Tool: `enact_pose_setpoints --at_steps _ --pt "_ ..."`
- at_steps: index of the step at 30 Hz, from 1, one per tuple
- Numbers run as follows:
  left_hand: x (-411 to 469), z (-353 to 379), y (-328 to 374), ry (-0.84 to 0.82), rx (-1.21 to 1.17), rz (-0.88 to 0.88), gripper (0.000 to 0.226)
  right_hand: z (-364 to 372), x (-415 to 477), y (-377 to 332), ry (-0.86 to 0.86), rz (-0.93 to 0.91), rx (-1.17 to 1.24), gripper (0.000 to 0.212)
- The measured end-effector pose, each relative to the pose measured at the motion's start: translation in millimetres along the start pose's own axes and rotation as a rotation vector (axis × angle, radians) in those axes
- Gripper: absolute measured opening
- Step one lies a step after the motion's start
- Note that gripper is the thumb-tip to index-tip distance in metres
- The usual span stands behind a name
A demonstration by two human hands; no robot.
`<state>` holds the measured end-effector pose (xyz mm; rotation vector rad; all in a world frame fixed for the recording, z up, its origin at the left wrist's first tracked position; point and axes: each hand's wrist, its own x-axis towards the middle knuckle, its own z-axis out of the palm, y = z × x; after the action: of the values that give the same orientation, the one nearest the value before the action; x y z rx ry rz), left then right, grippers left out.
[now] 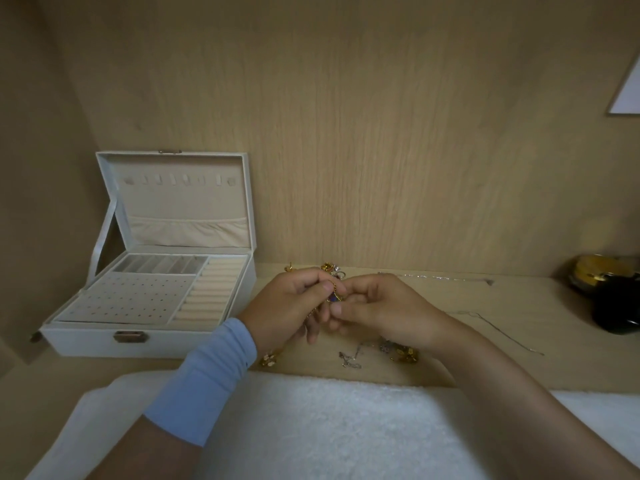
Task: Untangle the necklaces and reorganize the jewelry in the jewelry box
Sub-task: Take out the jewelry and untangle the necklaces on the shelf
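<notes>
My left hand and my right hand meet above the wooden shelf, both pinching a gold chain necklace with a blue stone between fingertips. Most of the chain is hidden by the fingers. A white jewelry box stands open at the left, its tray of ring rolls and earring holes showing nothing in it. Loose jewelry lies around the hands: gold pieces behind them, a silver chain and a gold cluster below my right hand, a gold piece under my left wrist.
Thin silver chains lie on the shelf at the right and along the back wall. A black and yellow object sits at the far right. A white towel covers the near edge. The wooden back wall is close behind.
</notes>
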<state>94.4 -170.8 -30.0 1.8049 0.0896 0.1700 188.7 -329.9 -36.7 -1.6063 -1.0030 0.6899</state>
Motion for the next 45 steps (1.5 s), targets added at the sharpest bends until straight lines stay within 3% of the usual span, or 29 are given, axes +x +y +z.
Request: enact_pose_setpoints --at_steps 4,10,13,17,26,30,35,40,45 --pt "3.3 0.1 16.5 0.008 -0.097 0.038 0.023 5.4 0.6 -0.3 -0.031 -0.061 0.117 0.013" --pt "10.6 -1.1 43.7 0.137 -0.21 0.108 0.021 14.3 2.7 -6.8 -0.107 0.001 0.383 0.02" --pt "13.1 -3.9 55.9 0.156 -0.389 0.118 0.019 11.0 -0.8 -13.7 0.012 -0.003 0.276 0.029" --pt "22.7 -6.7 67.7 0.222 -0.542 0.164 0.018 0.0 -10.7 -16.5 0.087 0.032 0.272 0.014" --pt "54.0 5.8 49.3 0.367 -0.428 0.054 0.02 -81.2 -58.3 -22.7 0.283 0.186 -0.108 0.014" --pt "69.4 24.0 33.9 0.348 -0.249 -0.006 0.02 -118.7 -76.1 -18.8 0.362 0.284 -0.216 0.011" --pt "95.5 49.7 13.0 0.332 0.148 -0.048 0.01 -154.2 -84.9 -0.4 0.412 0.367 -0.551 0.019" --pt "120.8 60.4 -7.4 0.128 0.723 -0.025 0.011 -176.7 -77.2 35.4 0.534 0.364 -0.653 0.024" --pt "135.8 70.5 -19.9 0.11 1.002 -0.049 0.015 -185.6 -64.1 65.4 0.619 0.351 -0.71 0.022"
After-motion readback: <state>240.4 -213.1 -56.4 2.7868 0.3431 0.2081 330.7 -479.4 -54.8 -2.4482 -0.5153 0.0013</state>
